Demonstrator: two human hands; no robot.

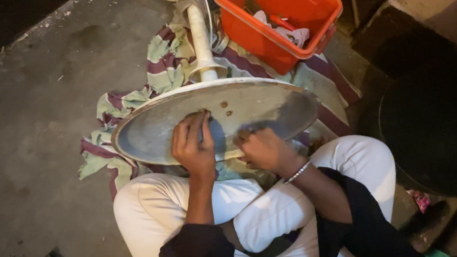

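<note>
Below, both hands rest on the round fan base: left hand flat-fingered, right hand curled, grip unclear.

A single head-worn camera looked steeply down from close above the seated person's knees, facing forward over the round fan base toward the orange bin on the concrete floor.

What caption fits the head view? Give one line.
Seated person's left hand and right hand press on an overturned fan base beside an orange bin.
</note>
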